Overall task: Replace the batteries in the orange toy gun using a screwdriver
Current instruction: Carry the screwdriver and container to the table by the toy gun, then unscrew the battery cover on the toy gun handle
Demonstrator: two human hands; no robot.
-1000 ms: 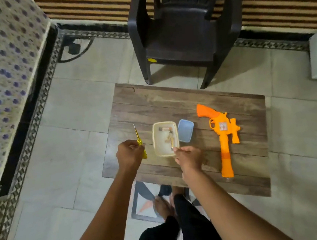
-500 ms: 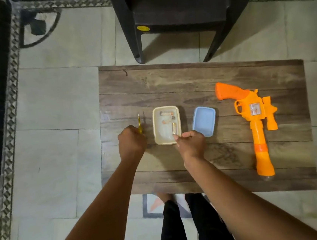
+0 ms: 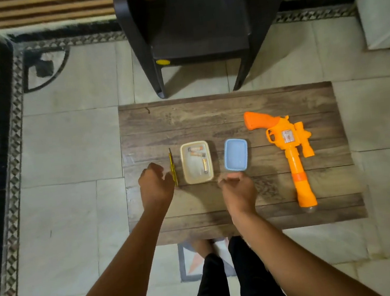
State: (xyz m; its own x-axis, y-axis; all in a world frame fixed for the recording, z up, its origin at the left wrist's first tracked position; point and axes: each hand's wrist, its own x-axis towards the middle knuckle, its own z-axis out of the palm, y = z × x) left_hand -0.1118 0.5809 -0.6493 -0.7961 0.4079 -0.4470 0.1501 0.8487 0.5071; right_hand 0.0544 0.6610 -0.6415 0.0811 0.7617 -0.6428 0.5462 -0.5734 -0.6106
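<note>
Orange toy gun [image 3: 288, 147] untouched on table [image 3: 210, 117]

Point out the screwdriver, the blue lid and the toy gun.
screwdriver [image 3: 172, 165]: head view, on the middle of its yellow shaft.
blue lid [image 3: 235, 154]: head view, on its inner face.
toy gun [image 3: 294, 160]: head view, on the barrel below the sticker.

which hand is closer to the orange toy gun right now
Right. The right hand hovers just below the blue lid, left of the orange toy gun; the left hand is farther left, by the screwdriver.
</note>
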